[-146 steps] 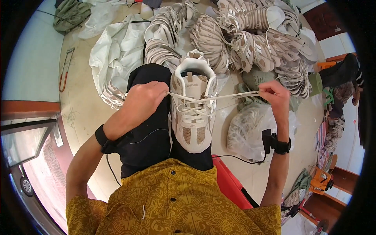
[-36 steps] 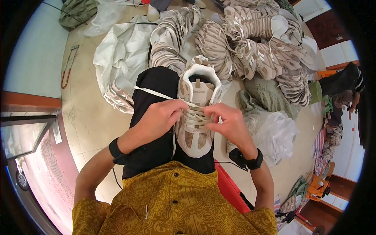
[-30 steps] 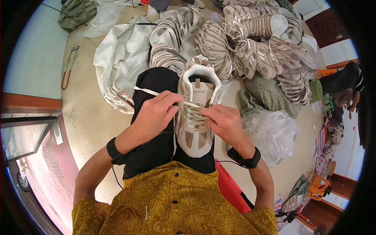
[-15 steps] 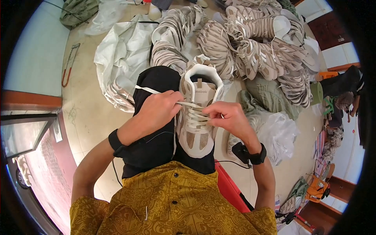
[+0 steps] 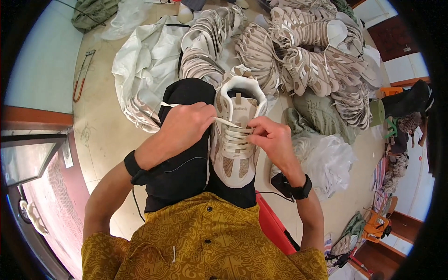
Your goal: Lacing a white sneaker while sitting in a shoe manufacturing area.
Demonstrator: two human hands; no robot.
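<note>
A beige and white sneaker [image 5: 235, 172] rests on my lap over my black trousers [image 5: 179, 172], its toe toward me. Its flat cream shoelace [image 5: 227, 123] runs from the upper eyelets to my left hand [image 5: 186, 123], whose fingers are closed round it at the shoe's left side. The lace's loose end trails out past that hand over my knee. On the shoe's right edge my right hand [image 5: 273, 140] is pinched at the upper eyelets; what its fingertips grip there is mostly hidden. Crossed rows of lace cover the tongue below.
Stacks of similar beige shoe uppers [image 5: 261, 58] lie ahead on the tiled floor. A white sack [image 5: 144, 60] is at the far left, with a hacksaw-like tool [image 5: 84, 74] beyond it. Clear plastic bags [image 5: 333, 158] sit to the right, and a red stool [image 5: 275, 228] shows beneath me.
My left hand has shifted slightly up and left, drawing the lace into a slant. My right hand has moved a little, staying at the shoe's right edge.
</note>
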